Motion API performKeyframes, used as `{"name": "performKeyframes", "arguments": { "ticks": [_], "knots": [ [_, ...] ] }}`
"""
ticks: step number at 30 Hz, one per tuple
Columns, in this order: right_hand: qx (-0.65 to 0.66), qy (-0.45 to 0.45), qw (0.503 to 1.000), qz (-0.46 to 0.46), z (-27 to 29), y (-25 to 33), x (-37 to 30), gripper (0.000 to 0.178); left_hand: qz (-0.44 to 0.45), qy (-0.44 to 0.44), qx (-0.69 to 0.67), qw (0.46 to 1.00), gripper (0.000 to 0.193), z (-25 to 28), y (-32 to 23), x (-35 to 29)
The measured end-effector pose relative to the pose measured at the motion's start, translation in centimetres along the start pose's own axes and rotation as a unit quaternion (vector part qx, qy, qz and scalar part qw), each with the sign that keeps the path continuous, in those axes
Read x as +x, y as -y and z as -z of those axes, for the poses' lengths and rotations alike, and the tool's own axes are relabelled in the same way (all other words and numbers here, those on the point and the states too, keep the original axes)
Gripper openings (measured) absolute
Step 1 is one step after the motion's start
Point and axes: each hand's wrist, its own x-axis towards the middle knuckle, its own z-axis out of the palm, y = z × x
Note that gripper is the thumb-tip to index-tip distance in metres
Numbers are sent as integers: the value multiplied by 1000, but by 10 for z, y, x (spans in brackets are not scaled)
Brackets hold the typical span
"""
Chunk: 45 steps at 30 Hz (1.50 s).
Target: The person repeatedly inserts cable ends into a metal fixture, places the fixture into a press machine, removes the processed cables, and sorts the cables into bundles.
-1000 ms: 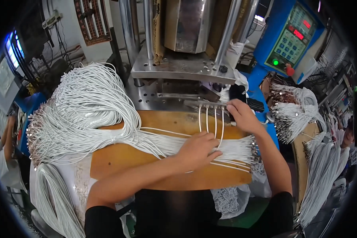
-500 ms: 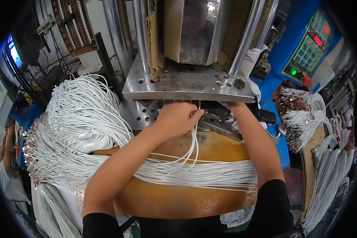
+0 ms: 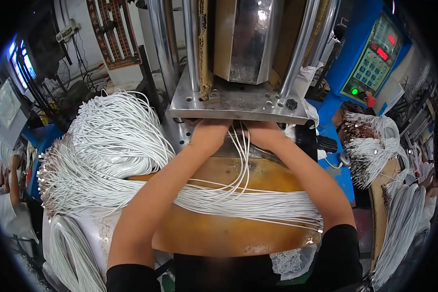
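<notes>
Both hands reach in below the metal press plate (image 3: 238, 116), whose front edge covers their fingers. My left hand (image 3: 211, 135) is left of a few white cables (image 3: 243, 163), and my right hand (image 3: 264, 134) is close on their right. These cables curve up from a long bundle of white cables (image 3: 258, 204) and run in between the hands under the plate. Whether the fingers grip the cable ends is hidden. The bundle lies across a brown board (image 3: 199, 238), passing under my left forearm, with its right-hand ends near my right elbow.
A big coil of white cables (image 3: 117, 136) is heaped on the left, with another looped bundle (image 3: 75, 253) nearer. Steel guide posts (image 3: 299, 48) rise from the press. To the right stand a blue control box (image 3: 370, 63) and more hanging cables (image 3: 396, 228). A plastic bag (image 3: 292, 263) is below the board.
My left hand has gone further under the plate, so its fingers no longer show. My right hand has shifted left toward it, beside the cables. The view has turned slightly.
</notes>
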Motion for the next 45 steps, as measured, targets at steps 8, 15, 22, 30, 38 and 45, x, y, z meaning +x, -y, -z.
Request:
{"name": "performKeyframes", "arguments": {
  "ticks": [8,15,22,30,38,45],
  "knots": [
    [-230,17,973,14,22,25,3,37,58,147,74,985,40,9,-19,18],
    [-249,6,968,33,33,48,-7,37,89,133,74,984,39,-23,3,1],
    [-208,55,974,-73,7,3,-9,35,87,0,92,992,29,32,-29,-5],
    [471,-75,842,-253,38,103,7,33,-50,-10,-262,964,54,126,-95,-140],
    [298,-72,944,-121,6,129,7,32,-32,100,-205,973,90,188,-72,-285],
    [175,-22,982,-72,17,50,-52,41,-96,125,-66,985,94,169,-76,-287]
  ]
}}
